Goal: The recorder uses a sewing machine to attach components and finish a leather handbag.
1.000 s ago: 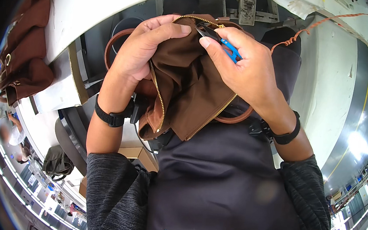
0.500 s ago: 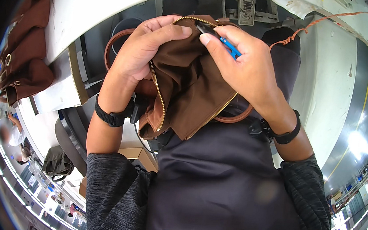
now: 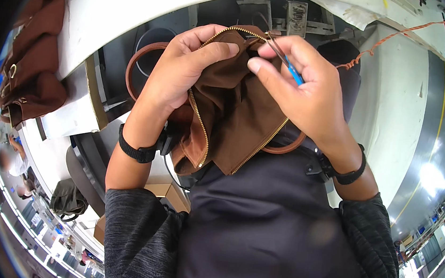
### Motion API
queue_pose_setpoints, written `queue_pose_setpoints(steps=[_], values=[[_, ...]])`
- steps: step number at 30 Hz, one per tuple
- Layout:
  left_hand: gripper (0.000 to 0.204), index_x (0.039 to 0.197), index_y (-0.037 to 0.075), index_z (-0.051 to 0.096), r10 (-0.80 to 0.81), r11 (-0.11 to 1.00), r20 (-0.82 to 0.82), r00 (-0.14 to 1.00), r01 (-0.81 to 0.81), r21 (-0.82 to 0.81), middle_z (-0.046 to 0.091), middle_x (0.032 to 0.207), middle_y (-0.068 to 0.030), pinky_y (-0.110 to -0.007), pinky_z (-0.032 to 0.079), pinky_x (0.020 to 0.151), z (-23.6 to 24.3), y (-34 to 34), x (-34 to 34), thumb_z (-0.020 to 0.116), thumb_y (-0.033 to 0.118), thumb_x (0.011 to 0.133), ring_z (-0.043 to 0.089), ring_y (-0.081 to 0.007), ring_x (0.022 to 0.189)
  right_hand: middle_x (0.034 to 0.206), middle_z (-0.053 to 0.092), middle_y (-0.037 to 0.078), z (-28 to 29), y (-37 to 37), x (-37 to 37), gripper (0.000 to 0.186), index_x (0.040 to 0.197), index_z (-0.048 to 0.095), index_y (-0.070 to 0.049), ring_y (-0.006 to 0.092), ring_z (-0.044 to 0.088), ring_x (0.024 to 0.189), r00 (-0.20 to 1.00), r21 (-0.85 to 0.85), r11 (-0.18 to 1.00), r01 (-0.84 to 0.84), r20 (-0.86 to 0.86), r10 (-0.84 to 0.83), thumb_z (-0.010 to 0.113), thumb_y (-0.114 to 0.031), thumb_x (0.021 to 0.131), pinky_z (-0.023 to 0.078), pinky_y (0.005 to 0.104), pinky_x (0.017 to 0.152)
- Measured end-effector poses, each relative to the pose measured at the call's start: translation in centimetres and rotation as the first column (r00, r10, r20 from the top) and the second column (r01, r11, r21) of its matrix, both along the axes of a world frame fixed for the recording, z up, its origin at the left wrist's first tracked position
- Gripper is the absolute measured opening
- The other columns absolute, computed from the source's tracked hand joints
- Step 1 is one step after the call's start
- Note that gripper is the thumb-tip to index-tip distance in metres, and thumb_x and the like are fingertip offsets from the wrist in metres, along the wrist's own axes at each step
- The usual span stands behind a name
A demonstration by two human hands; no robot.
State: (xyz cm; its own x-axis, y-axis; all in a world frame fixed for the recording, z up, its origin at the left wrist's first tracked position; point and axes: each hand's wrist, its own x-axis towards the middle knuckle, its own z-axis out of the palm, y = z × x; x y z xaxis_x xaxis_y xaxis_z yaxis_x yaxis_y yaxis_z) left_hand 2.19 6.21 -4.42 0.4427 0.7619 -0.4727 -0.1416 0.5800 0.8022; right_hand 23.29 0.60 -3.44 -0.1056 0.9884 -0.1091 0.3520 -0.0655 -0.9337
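A brown fabric bag piece [image 3: 235, 119] with a brass zipper along its edges hangs between my hands above my dark apron. My left hand [image 3: 180, 76] grips its upper left part, thumb pressed onto the cloth near the zipper's top. My right hand [image 3: 302, 93] pinches a small thread snipper with a blue handle [image 3: 292, 73], its metal tip at the fabric's upper edge. A brown leather strap [image 3: 136, 63] curves behind my left hand and under the bag.
A white worktable [image 3: 138, 7] runs across the top, with more brown bags [image 3: 30, 77] piled at its left end. An orange cord [image 3: 387, 39] lies on the white surface at right. A dark bag [image 3: 66, 199] sits on the floor at lower left.
My right hand has shifted slightly, bringing the snipper tip closer along the bag's top edge. My left hand keeps the same hold on the cloth.
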Motion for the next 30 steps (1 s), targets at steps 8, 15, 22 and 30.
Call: queue_pose_setpoints(steps=[8,15,22,30], values=[[0.021,0.115,0.000,0.071,-0.018,0.991,-0.127,0.992,0.034,0.126,0.073,0.103,-0.0006,-0.021,0.052,0.085,0.2,-0.6,-0.1,0.069,0.006,0.094,0.066,-0.0056,0.092,0.086,0.071,0.001,-0.3,1.4,-0.4,0.016,0.109,0.071,0.001,0.0024,0.056,0.078,0.998,0.087,0.996,0.001,0.059,-0.006,0.070,-0.011,0.098,0.049,0.0213,0.071],[0.022,0.115,-0.001,0.070,-0.032,0.967,-0.220,0.975,0.086,0.238,0.072,0.102,0.0003,-0.021,0.051,0.083,0.2,-0.9,0.4,0.070,0.009,0.095,0.063,-0.0038,0.092,0.079,0.067,0.019,1.0,2.9,0.4,0.019,0.097,0.067,-0.003,0.0405,0.067,0.074,0.958,0.107,0.980,-0.168,0.250,0.137,0.070,-0.020,0.088,0.053,0.0442,0.065],[0.017,0.110,0.001,0.071,0.013,0.996,-0.076,0.997,-0.006,0.088,0.072,0.099,0.0012,-0.020,0.051,0.081,-0.1,-0.3,0.4,0.067,0.014,0.100,0.063,-0.0037,0.089,0.075,0.066,0.017,-1.4,2.9,0.5,0.019,0.097,0.067,-0.003,0.0331,0.066,0.065,0.991,0.278,0.960,0.036,0.115,-0.070,0.072,-0.020,0.090,0.051,0.0393,0.060],[0.017,0.106,0.003,0.070,0.017,0.999,0.035,0.999,-0.015,-0.037,0.071,0.096,0.0027,-0.020,0.051,0.078,-0.4,0.0,-0.3,0.060,0.018,0.105,0.064,-0.0036,0.085,0.080,0.067,-0.002,-1.0,2.9,-1.1,0.020,0.103,0.070,-0.002,0.0021,0.055,0.075,0.997,0.201,0.980,0.011,0.076,-0.027,0.072,-0.020,0.098,0.047,0.0225,0.069]])
